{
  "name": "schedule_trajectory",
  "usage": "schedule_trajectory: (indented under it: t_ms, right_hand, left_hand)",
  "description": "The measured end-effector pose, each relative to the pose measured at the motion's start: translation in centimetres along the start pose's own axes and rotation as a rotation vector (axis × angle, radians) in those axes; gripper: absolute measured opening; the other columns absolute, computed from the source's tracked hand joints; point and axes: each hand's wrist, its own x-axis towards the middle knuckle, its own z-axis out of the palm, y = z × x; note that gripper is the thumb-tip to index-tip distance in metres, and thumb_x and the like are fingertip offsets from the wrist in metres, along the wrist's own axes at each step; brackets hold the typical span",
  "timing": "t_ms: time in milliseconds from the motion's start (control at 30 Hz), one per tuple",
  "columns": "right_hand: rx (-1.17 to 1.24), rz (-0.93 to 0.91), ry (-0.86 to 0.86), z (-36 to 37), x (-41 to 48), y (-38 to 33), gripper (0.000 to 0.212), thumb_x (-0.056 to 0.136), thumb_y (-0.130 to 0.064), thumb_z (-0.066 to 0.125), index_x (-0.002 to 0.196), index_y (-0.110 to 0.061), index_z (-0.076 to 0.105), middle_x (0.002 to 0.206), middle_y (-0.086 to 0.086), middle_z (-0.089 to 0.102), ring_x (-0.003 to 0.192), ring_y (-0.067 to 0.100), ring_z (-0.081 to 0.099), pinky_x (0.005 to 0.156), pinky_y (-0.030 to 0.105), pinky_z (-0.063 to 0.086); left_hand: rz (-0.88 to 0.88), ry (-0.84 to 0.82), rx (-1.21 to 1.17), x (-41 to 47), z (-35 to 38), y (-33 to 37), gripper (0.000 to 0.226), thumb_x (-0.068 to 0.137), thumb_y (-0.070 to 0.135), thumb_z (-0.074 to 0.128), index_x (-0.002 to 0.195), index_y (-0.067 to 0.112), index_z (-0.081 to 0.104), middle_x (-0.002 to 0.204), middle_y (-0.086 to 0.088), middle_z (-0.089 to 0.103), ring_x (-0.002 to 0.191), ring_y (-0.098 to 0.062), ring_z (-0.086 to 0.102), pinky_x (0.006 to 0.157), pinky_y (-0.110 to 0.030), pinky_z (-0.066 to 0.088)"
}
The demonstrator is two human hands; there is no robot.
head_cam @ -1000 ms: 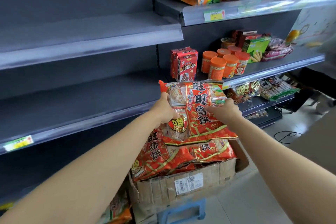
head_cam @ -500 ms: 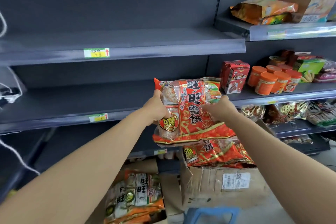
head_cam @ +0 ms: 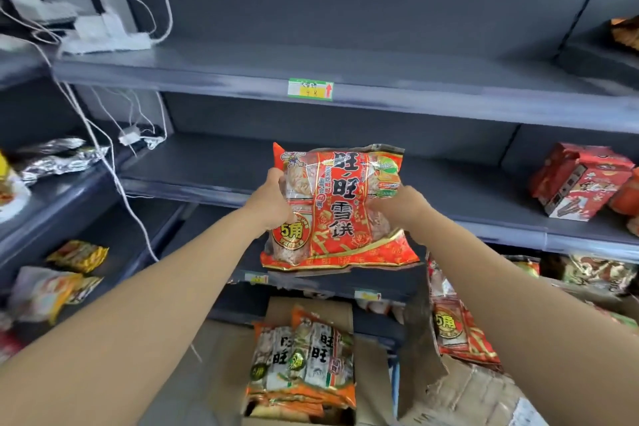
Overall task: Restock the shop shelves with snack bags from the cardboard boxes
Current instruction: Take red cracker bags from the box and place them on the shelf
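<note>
I hold a red snack bag [head_cam: 340, 207] upright with both hands in front of the dark grey middle shelf [head_cam: 214, 169]. My left hand [head_cam: 269, 201] grips its left edge and my right hand [head_cam: 397, 206] grips its right edge. Below, an open cardboard box [head_cam: 311, 308] holds orange-and-white snack bags [head_cam: 304, 367]. A second, torn cardboard box [head_cam: 460, 391] at the lower right holds more red snack bags [head_cam: 456, 328].
The upper shelf [head_cam: 242, 79] carries a price tag [head_cam: 310, 89] and white cables with a power strip [head_cam: 103, 34] at its left end. Red cartons [head_cam: 577, 180] stand at the right of the middle shelf. Loose snack packs [head_cam: 76, 256] lie on the left-hand shelves.
My view has swung left along the shelving, and the red bag in both hands has moved with it, slightly higher, from above the right box to the empty middle shelf.
</note>
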Motion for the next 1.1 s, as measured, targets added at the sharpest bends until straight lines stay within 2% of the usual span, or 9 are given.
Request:
schedule_trajectory:
  t_ms: [67, 167, 267, 367, 533, 667, 833, 967, 1100]
  right_hand:
    - [-0.002, -0.035, -0.056, 0.9, 1.5, -1.0, 0.025, 0.091, -0.035, 0.06, 0.111, -0.022, 0.055, 0.097, -0.005, 0.06, 0.085, 0.015, 0.06, 0.07, 0.027, 0.049]
    - [0.017, -0.052, -0.134, 3.2, 3.3, -2.4, 0.032, 0.085, -0.039, 0.065, 0.112, -0.023, 0.056, 0.105, -0.004, 0.066, 0.098, 0.02, 0.064, 0.09, 0.038, 0.052]
    - [-0.002, -0.056, -0.177, 5.4, 4.5, -3.5, 0.031, 0.079, -0.046, 0.068, 0.104, -0.032, 0.057, 0.1, -0.007, 0.066, 0.098, 0.021, 0.063, 0.094, 0.046, 0.049]
    - [-0.054, -0.086, -0.199, 7.0, 6.3, -4.9, 0.037, 0.066, -0.057, 0.067, 0.098, -0.039, 0.058, 0.102, -0.009, 0.068, 0.102, 0.023, 0.062, 0.099, 0.051, 0.043]
    - [-0.078, -0.127, -0.231, 10.5, 10.3, -7.2, 0.045, 0.058, -0.062, 0.064, 0.099, -0.044, 0.057, 0.102, -0.013, 0.067, 0.105, 0.023, 0.062, 0.103, 0.053, 0.039]
    - [-0.043, -0.144, -0.251, 14.3, 13.8, -8.7, 0.063, 0.042, -0.072, 0.058, 0.1, -0.047, 0.058, 0.101, -0.015, 0.068, 0.106, 0.023, 0.062, 0.101, 0.054, 0.039]
    - [-0.021, -0.118, -0.255, 17.8, 13.3, -14.4, 0.05, 0.056, -0.058, 0.063, 0.102, -0.041, 0.059, 0.104, -0.01, 0.068, 0.107, 0.023, 0.062, 0.104, 0.053, 0.038]
    - [0.059, -0.101, -0.222, 23.0, 17.9, -18.0, 0.085, 0.036, -0.067, 0.067, 0.114, -0.037, 0.053, 0.107, -0.009, 0.067, 0.107, 0.025, 0.062, 0.099, 0.053, 0.043]
    - [0.168, -0.071, -0.207, 25.5, 17.1, -23.2, 0.081, 0.058, -0.048, 0.076, 0.13, -0.023, 0.045, 0.117, -0.002, 0.064, 0.108, 0.023, 0.063, 0.096, 0.048, 0.048]
  left_hand:
    - [-0.013, 0.048, -0.01, 0.7, -0.5, -0.9, 0.064, 0.082, -0.003, 0.066, 0.128, 0.02, 0.027, 0.114, -0.008, 0.054, 0.104, -0.025, 0.058, 0.088, -0.045, 0.054]
    - [-0.027, 0.111, 0.016, 1.9, -1.4, -2.4, 0.06, 0.083, -0.004, 0.064, 0.124, 0.019, 0.028, 0.108, -0.009, 0.055, 0.099, -0.027, 0.061, 0.084, -0.044, 0.055]
    - [-0.071, 0.144, 0.054, 3.0, -2.8, -4.2, 0.058, 0.081, -0.006, 0.062, 0.118, 0.023, 0.028, 0.107, -0.017, 0.059, 0.091, -0.031, 0.063, 0.075, -0.044, 0.054]
    - [-0.104, 0.169, 0.053, 4.0, -4.0, -5.5, 0.059, 0.08, -0.006, 0.062, 0.119, 0.023, 0.028, 0.109, -0.019, 0.059, 0.094, -0.033, 0.063, 0.077, -0.048, 0.054]
    - [-0.105, 0.217, 0.023, 6.4, -6.2, -7.7, 0.06, 0.079, -0.006, 0.063, 0.121, 0.021, 0.029, 0.108, -0.017, 0.059, 0.095, -0.032, 0.064, 0.077, -0.047, 0.054]
    - [-0.114, 0.219, 0.009, 9.5, -8.7, -10.5, 0.06, 0.079, -0.007, 0.062, 0.119, 0.025, 0.029, 0.104, -0.016, 0.06, 0.087, -0.029, 0.063, 0.071, -0.045, 0.055]
    - [-0.138, 0.204, -0.033, 14.4, -13.1, -14.3, 0.061, 0.081, -0.01, 0.058, 0.119, 0.029, 0.031, 0.094, -0.011, 0.052, 0.083, -0.029, 0.061, 0.07, -0.051, 0.059]
    - [-0.136, 0.2, -0.063, 18.8, -17.7, -17.5, 0.063, 0.08, -0.011, 0.059, 0.119, 0.03, 0.031, 0.097, -0.014, 0.054, 0.084, -0.032, 0.062, 0.067, -0.051, 0.059]
    - [-0.113, 0.195, -0.102, 23.3, -21.4, -20.1, 0.062, 0.081, -0.009, 0.059, 0.117, 0.032, 0.031, 0.108, -0.017, 0.06, 0.094, -0.037, 0.065, 0.067, -0.048, 0.06]
